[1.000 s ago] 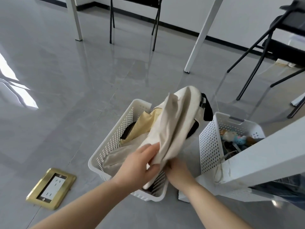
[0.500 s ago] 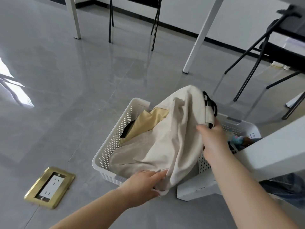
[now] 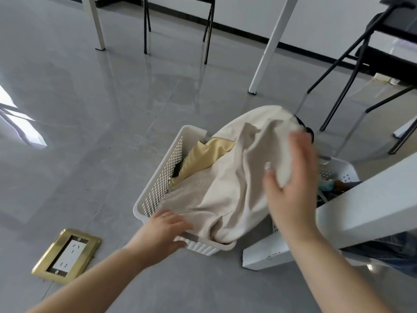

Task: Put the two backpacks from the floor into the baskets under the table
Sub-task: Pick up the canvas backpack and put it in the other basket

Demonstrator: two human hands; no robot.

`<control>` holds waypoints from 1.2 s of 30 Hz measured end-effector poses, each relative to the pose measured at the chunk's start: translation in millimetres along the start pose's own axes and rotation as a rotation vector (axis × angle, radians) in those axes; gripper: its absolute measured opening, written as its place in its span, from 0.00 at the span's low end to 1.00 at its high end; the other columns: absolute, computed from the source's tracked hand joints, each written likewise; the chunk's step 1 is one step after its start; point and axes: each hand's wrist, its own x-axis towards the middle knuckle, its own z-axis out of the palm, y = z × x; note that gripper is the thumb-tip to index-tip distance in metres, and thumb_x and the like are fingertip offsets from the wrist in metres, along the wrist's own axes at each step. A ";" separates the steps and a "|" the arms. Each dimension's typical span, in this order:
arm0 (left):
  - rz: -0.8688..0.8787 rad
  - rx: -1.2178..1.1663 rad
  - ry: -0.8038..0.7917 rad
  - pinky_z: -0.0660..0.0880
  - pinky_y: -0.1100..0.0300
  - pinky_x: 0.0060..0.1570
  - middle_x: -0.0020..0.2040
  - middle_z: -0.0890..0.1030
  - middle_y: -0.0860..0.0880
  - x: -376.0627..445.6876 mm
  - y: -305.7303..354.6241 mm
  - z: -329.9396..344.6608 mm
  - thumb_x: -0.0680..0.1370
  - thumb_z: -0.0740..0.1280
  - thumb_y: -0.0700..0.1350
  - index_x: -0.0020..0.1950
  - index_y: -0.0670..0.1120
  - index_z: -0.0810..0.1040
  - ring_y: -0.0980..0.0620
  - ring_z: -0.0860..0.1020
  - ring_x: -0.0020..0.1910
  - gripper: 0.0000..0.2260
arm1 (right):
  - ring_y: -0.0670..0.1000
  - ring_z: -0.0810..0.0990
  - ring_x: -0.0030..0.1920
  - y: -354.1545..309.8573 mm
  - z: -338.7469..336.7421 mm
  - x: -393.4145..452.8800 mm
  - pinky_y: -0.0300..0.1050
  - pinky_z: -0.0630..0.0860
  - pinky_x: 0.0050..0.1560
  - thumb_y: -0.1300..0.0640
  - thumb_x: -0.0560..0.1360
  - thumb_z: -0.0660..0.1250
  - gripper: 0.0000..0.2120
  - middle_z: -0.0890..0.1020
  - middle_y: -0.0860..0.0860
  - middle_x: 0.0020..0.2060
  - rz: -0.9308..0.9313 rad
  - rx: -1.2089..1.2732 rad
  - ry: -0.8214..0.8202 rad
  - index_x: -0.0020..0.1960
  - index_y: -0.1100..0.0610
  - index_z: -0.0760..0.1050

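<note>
Since half a second ago, the right hand (image 3: 291,190) has dropped from the bag's top and spread open. Low at the frame's left sits a brass floor socket (image 3: 66,255). Right of it, the left hand (image 3: 165,231) lies on the near rim of the white basket (image 3: 162,177), fingers loosely curled over rim and cloth. Filling that basket at centre, the cream backpack (image 3: 232,177) bulges over its right edge. Against its right side the open right hand presses without gripping. A second basket (image 3: 338,170) peeks out at right.

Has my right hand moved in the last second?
Yes. The right hand went from the near end of the left basket up onto the far top of the backpack.
</note>
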 end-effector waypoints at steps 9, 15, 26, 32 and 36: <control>-0.303 -0.004 0.138 0.78 0.59 0.44 0.40 0.84 0.57 -26.4 -30.8 -23.6 0.68 0.69 0.55 0.42 0.54 0.83 0.59 0.77 0.43 0.08 | 0.54 0.62 0.74 9.9 111.4 -109.3 0.53 0.65 0.70 0.59 0.78 0.58 0.28 0.61 0.51 0.75 0.034 -0.165 -1.158 0.76 0.53 0.54; -0.472 -0.129 0.102 0.71 0.63 0.42 0.40 0.82 0.56 13.3 -7.7 -14.3 0.68 0.75 0.45 0.45 0.52 0.85 0.53 0.79 0.45 0.07 | 0.62 0.79 0.56 34.4 114.1 -103.0 0.53 0.74 0.50 0.63 0.76 0.56 0.17 0.81 0.56 0.56 0.025 -0.424 -0.992 0.64 0.56 0.71; -0.373 -0.423 -0.024 0.66 0.75 0.40 0.42 0.78 0.57 92.8 46.1 20.5 0.70 0.72 0.41 0.45 0.50 0.81 0.55 0.76 0.44 0.07 | 0.59 0.75 0.63 79.6 58.5 -70.1 0.52 0.72 0.56 0.68 0.75 0.57 0.18 0.75 0.58 0.61 0.212 -0.789 -1.137 0.64 0.61 0.69; -0.333 -0.404 -0.048 0.66 0.75 0.37 0.36 0.75 0.62 105.6 59.5 28.1 0.70 0.72 0.41 0.44 0.48 0.81 0.57 0.74 0.41 0.04 | 0.59 0.76 0.63 80.6 47.0 -61.2 0.52 0.74 0.58 0.68 0.76 0.57 0.19 0.76 0.58 0.64 0.253 -0.878 -1.245 0.66 0.63 0.67; -0.349 -0.414 -0.034 0.66 0.75 0.38 0.39 0.78 0.57 103.4 63.0 33.3 0.70 0.73 0.41 0.43 0.48 0.81 0.56 0.75 0.42 0.04 | 0.58 0.76 0.64 79.5 50.8 -57.3 0.52 0.74 0.59 0.67 0.76 0.59 0.20 0.76 0.56 0.65 0.269 -0.943 -1.304 0.67 0.61 0.68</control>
